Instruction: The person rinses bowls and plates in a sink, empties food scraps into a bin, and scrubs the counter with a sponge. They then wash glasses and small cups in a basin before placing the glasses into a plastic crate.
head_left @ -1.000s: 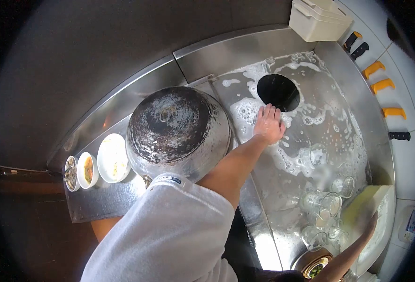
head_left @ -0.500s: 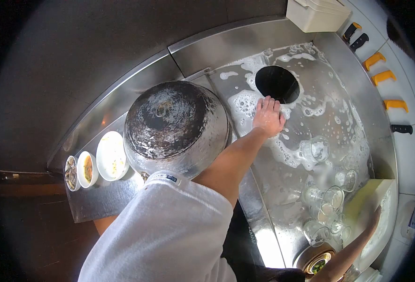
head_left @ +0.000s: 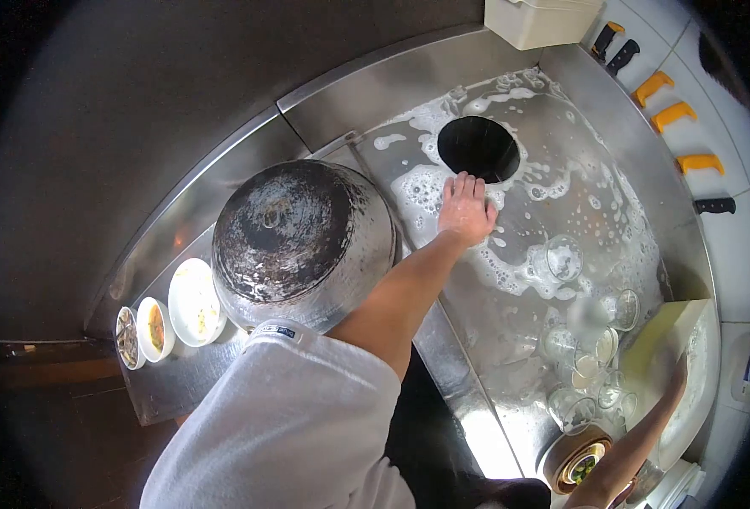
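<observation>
My left hand [head_left: 468,210] lies palm down on the wet steel surface [head_left: 511,322], fingers stretched out. Its fingertips are just short of a round dark drain hole [head_left: 478,149], with soap foam around it. At the lower right, my right hand [head_left: 674,382] is against a white and yellowish plastic tub or board [head_left: 689,339]; its fingers are mostly hidden. Between the hands stand several clear glasses, among them one with foam [head_left: 564,258] and another [head_left: 624,310]. A round wooden dish [head_left: 566,454] with green bits inside sits by my right forearm.
A large blackened pot [head_left: 282,229] rests upside down left of my left arm. Beyond it are white bowls [head_left: 195,301] with food remains. Several knives with orange [head_left: 674,116] or black handles line the right wall. A cream container [head_left: 545,24] stands at the top.
The view has shifted, so most things appear farther left. My left hand stays beside the drain hole, and my right hand stays at the white tub or board.
</observation>
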Tool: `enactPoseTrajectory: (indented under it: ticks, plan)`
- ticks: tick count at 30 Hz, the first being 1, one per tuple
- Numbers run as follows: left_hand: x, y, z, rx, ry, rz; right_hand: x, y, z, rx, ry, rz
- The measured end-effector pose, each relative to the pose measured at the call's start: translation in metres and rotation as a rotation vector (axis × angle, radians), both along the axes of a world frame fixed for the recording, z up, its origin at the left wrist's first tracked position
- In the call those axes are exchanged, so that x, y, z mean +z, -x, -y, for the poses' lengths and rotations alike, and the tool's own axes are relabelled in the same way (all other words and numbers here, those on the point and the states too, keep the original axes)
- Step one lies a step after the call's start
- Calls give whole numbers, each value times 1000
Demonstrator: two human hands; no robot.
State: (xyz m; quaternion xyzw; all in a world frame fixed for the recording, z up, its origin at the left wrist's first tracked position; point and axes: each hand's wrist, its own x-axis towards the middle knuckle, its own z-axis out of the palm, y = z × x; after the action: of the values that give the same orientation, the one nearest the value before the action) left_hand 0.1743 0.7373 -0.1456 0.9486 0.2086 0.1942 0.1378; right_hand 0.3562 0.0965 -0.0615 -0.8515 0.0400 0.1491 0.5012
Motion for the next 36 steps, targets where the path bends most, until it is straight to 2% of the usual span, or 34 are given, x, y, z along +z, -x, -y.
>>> enactPoseTrajectory:
  ticks: [2,5,8,14,17,20,23,26,29,32,35,36]
  plan:
    - [2,1,0,1,15,-7,-29,-21,33,-11,-67,13]
    - [2,1,0,-1,15,-13,-20,-41,29,-71,143,138]
    - [-2,-1,-1,-10,8,2,-22,-22,25,105,350,373]
    - [-4,-1,-1,-4,-8,-3,-20,-20,25,-20,-122,71]
    - [-2,-1,-1,-3,-11,5,-25,-34,27,68,22,263]
    - [0,-1,-1,-12,-7,-4,2,-21,-4,115,55,112]
    - [-1,-1,-2,-11,-36,5,-2,-19,-5,131,375,371]
    - [-1,0,-1,-8,-40,6,1,-19,-6,123,309,285]
    - [-2,-1,-1,-8,-39,2,-2,-28,-1,107,359,236]
    - [-2,-1,-1,-6,-34,5,-2,-21,-6,83,390,355]
    - [-1,0,-1,-4,-31,11,9,-7,-24,79,216,309]
    - [-1,0,0,-7,-29,6,15,-2,-31,78,290,329]
